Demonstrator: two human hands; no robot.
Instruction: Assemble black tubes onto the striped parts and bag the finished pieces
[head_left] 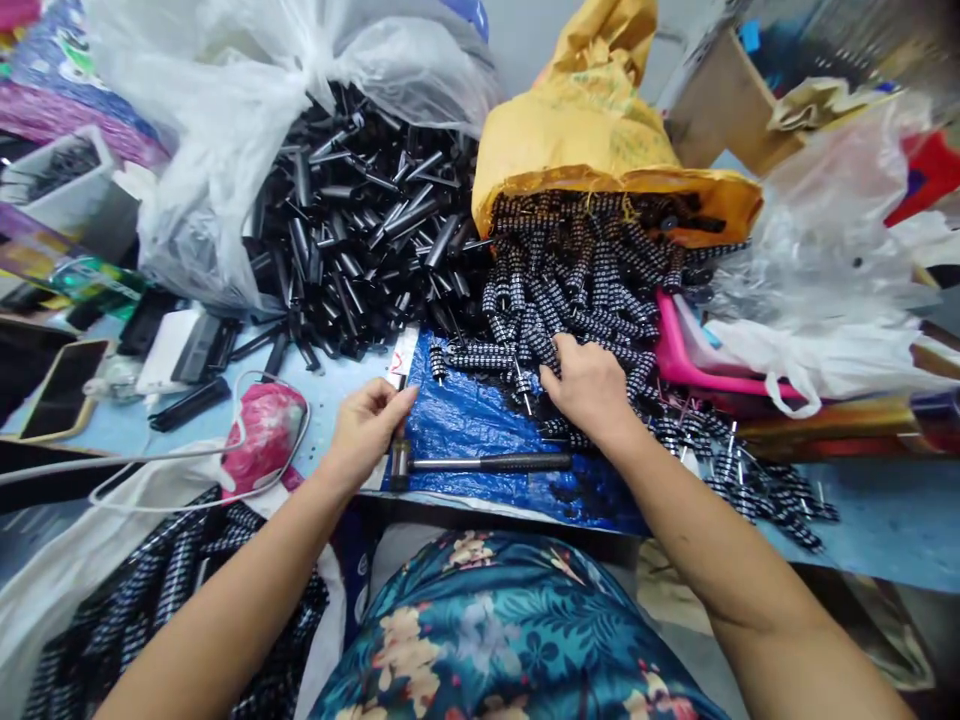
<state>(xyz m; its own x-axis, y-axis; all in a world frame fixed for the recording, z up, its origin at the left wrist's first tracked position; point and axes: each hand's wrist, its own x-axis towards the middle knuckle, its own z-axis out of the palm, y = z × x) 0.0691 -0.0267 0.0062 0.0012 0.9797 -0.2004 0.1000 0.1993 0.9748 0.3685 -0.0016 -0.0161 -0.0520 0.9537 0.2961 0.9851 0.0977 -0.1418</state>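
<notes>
My left hand (367,430) is closed, thumb and forefinger pinched on a small black tube-like piece (401,381), mostly hidden by the fingers. Just below it, a hammer (487,463) lies on a blue plastic sheet (465,410), its head at the left. My right hand (591,388) reaches into a heap of black cylinders with white dotted rows (600,285), some with thin metal pins sticking out. Its fingers are curled on one patterned cylinder (538,338) at the near side of the heap.
Black tubular handles (360,230) spill from a clear plastic bag (202,150). The patterned cylinders come out of a yellow sack (577,130). A pink tray (679,345) stands at the right. A phone (64,390), a cable (165,460) and a sack of more cylinders (172,580) are at the left.
</notes>
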